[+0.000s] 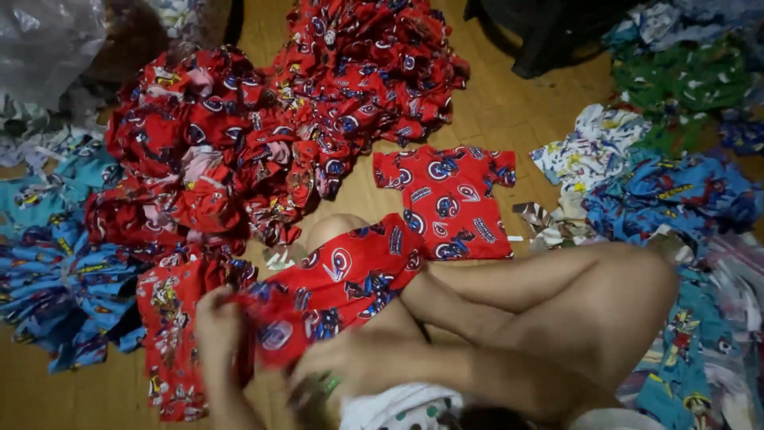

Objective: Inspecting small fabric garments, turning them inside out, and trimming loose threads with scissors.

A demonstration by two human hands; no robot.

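Note:
My left hand (216, 325) and my right hand (338, 360) both grip the near end of a small red printed garment (342, 279) that drapes over my raised knee (330, 227). The hands are blurred by motion. Past the knee a red printed child's shirt (446, 203) lies spread flat on the wooden floor (509, 103). My crossed legs (549, 318) fill the lower right.
Heaps of red printed garments (263, 119) lie at the far left and middle. Blue printed clothes (56, 279) pile at the left, with blue, white and green ones (660, 175) at the right. Clear plastic bag (44, 40) at the top left.

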